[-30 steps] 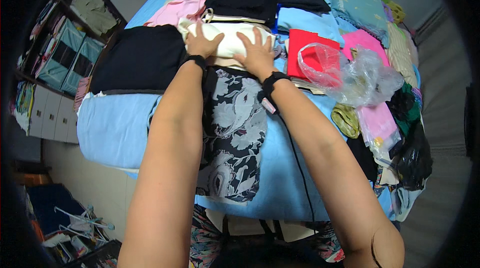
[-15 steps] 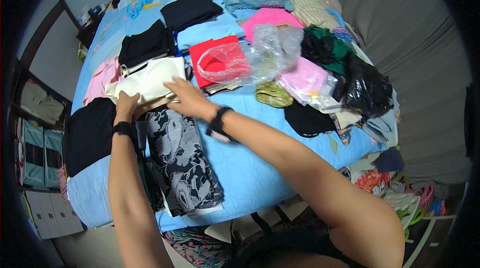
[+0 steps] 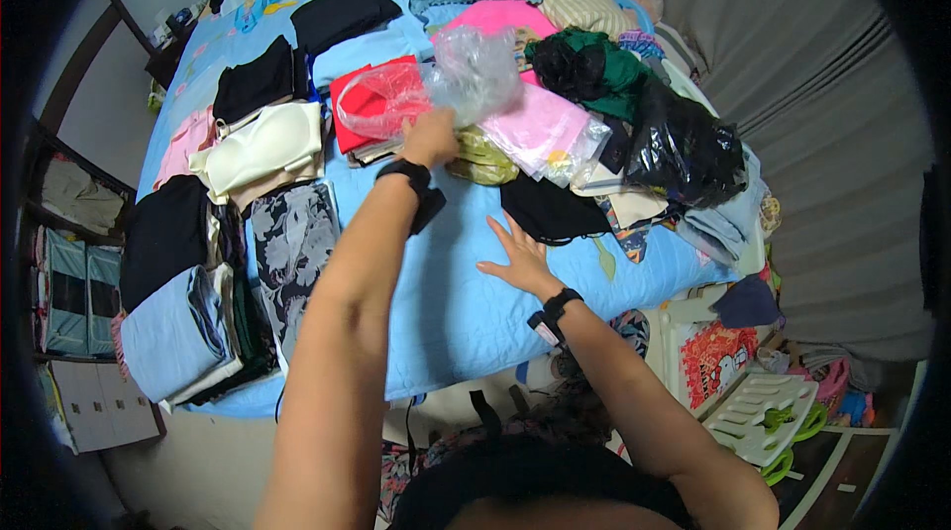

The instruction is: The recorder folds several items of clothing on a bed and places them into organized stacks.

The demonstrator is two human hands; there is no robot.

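My left hand (image 3: 431, 139) reaches over the middle of the bed, its fingers closed at the lower edge of a clear plastic bag (image 3: 477, 79). The crumpled bag lies partly over a folded red cloth (image 3: 357, 136). My right hand (image 3: 520, 258) is open with fingers spread, just below a black garment (image 3: 553, 211), and holds nothing. Beside my left hand lies a shiny olive-green bundle (image 3: 480, 159), and to its right a pink item in clear plastic (image 3: 535, 129). At the left a cream padded top (image 3: 260, 149) rests on folded clothes.
Folded stacks line the left side: black clothing (image 3: 170, 241), light blue jeans (image 3: 173, 327) and a black-and-grey floral fabric (image 3: 292, 233). On the right are a black plastic bag (image 3: 684, 154) and dark green cloth (image 3: 614, 74). Grey curtains (image 3: 812, 84) hang beyond; a white plastic rack (image 3: 763, 411) stands below.
Both hands have left the cream padded top. My left hand has moved right to the clear plastic bag; my right hand has swung right and nearer, beside the black garment. The view has shifted rightward.
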